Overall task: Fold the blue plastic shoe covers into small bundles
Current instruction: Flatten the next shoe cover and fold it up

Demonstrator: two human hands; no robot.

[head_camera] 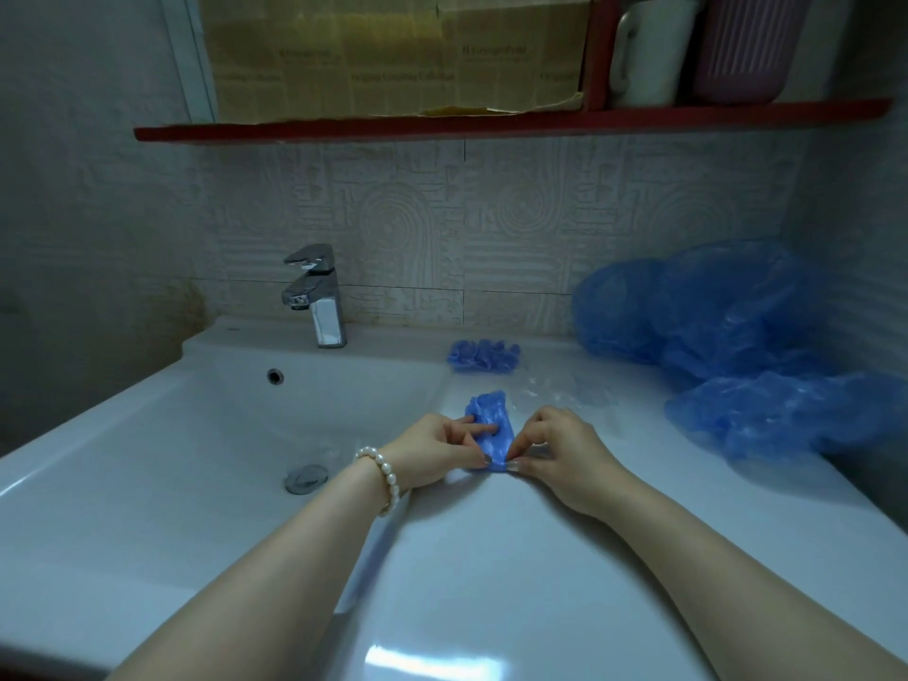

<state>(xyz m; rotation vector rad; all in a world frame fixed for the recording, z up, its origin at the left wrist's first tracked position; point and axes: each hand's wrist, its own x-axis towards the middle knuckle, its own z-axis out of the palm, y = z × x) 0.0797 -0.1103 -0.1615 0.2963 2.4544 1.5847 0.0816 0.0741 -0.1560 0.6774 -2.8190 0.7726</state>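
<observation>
A partly folded blue plastic shoe cover [491, 419] lies flat on the white counter just right of the basin. My left hand [437, 452] presses its index finger across the middle of it and pinches its near edge with the thumb. My right hand [557, 447] pinches the same near edge from the right side. A finished small blue bundle [484, 355] sits further back on the counter. A loose heap of unfolded blue shoe covers [737, 336] fills the back right corner.
The white sink basin [196, 425] with its drain [305, 478] lies to the left, a chrome tap [319, 297] behind it. A red shelf [491, 122] overhead carries a white mug [648, 51] and a pink container [747, 41]. A clear plastic wrapper [555, 390] lies behind my right hand.
</observation>
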